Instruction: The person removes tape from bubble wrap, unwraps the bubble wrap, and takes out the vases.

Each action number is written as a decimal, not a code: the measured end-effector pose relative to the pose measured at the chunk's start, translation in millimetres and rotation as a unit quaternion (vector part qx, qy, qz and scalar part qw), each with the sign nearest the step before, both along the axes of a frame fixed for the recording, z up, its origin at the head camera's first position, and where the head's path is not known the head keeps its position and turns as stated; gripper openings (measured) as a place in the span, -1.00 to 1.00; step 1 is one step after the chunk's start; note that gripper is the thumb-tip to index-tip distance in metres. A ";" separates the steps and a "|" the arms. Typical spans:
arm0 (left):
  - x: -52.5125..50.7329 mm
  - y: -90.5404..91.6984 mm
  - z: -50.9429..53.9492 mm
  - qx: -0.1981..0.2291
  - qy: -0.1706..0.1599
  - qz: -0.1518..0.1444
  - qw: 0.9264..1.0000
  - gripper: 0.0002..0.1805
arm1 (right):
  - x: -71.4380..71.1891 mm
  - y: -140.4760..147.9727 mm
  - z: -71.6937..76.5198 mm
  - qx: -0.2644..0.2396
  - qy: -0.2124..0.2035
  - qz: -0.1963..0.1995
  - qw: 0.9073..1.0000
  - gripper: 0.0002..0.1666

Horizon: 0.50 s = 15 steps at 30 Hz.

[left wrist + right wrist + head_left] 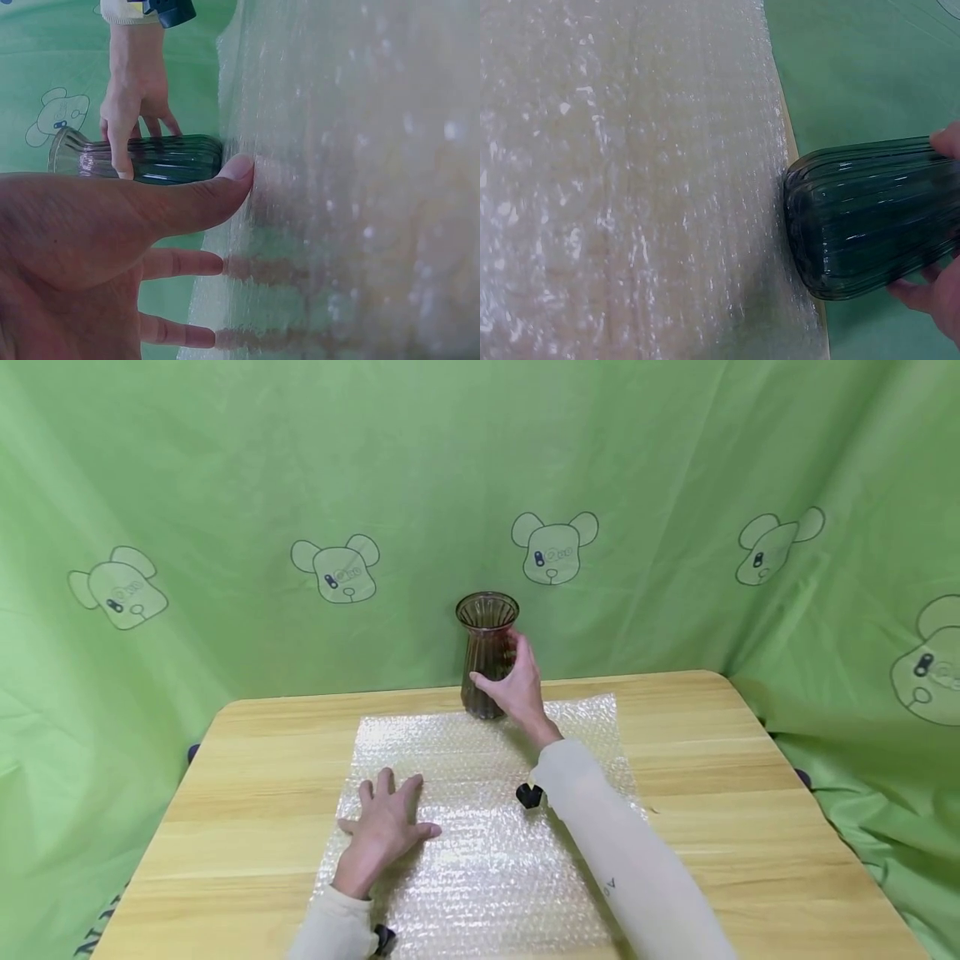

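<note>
A dark, ribbed glass vase [480,664] with a flared rim stands upright at the far edge of a sheet of bubble wrap [487,843]. My right hand [517,685] grips the vase around its side, thumb in front and fingers behind. In the right wrist view the vase's base [810,232] is at the wrap's far edge; whether it rests there or hovers just above I cannot tell. My left hand [386,822] lies with spread, straight fingers on the left part of the wrap. Its thumb [217,191] shows in the left wrist view, touching the wrap.
The wrap lies flat on a wooden table [247,777] with rounded far corners. Behind the table hangs a green curtain [427,485] printed with bear heads, close to the vase. Black wrist devices [528,795] sit under both sleeves.
</note>
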<state>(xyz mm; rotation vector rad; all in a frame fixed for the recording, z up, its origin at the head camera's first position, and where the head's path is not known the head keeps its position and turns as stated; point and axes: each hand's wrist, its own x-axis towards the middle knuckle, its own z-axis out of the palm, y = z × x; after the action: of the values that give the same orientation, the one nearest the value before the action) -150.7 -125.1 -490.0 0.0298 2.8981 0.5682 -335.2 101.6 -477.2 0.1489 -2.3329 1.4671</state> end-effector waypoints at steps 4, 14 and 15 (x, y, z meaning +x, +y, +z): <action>-2.5 0.4 -1.0 0.000 0.006 0.001 1.000 -0.04 | -1.5 1.6 1.2 -0.006 -0.006 0.003 1.000 0.20; -2.9 -0.3 -1.1 0.020 -0.014 -0.010 1.000 -0.05 | -1.0 8.9 0.8 0.007 -0.029 0.024 0.999 0.25; -2.3 -1.6 0.6 0.027 -0.017 -0.013 0.999 -0.06 | -0.2 10.9 2.0 0.012 -0.031 0.028 0.999 0.27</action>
<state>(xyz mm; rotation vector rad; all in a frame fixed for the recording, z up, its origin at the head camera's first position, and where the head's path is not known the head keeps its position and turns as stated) -153.0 -126.6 -489.4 0.0648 2.8440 0.6352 -335.4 112.5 -475.2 0.1797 -2.4147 1.4907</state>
